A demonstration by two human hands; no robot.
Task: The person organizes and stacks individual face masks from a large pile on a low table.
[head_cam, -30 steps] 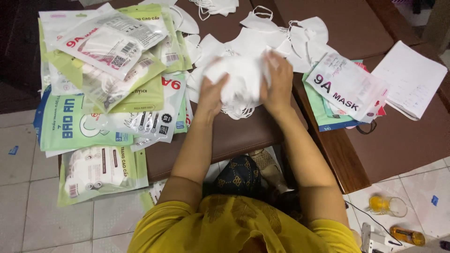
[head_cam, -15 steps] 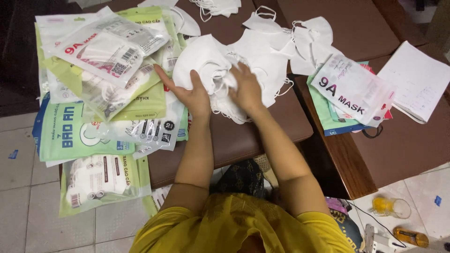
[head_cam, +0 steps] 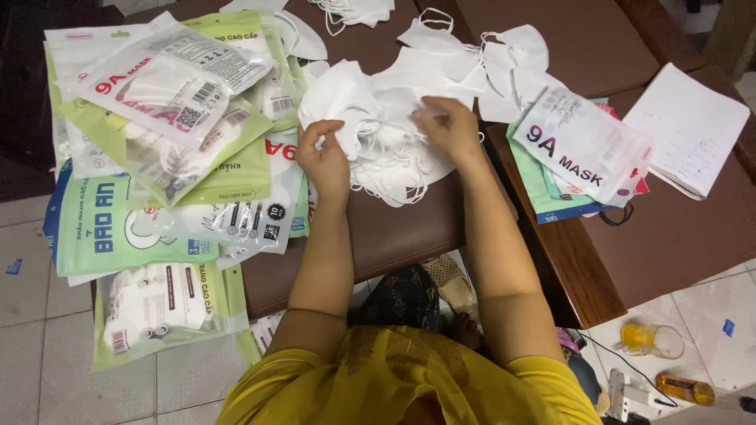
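Sorting soft white masks
I am pinching the white masks (head_cam: 386, 149) with my left hand (head_cam: 324, 161) and right hand (head_cam: 449, 126); fingertips partly hiding.

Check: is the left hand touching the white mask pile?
Touching. The head view shows the left hand with fingers curled into the edge of the white mask pile, no gap.

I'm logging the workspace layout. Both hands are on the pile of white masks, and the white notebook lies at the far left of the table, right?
Not quite. Both hands, left hand and right hand, are on the white masks, but the head view shows the white notebook at the far right.
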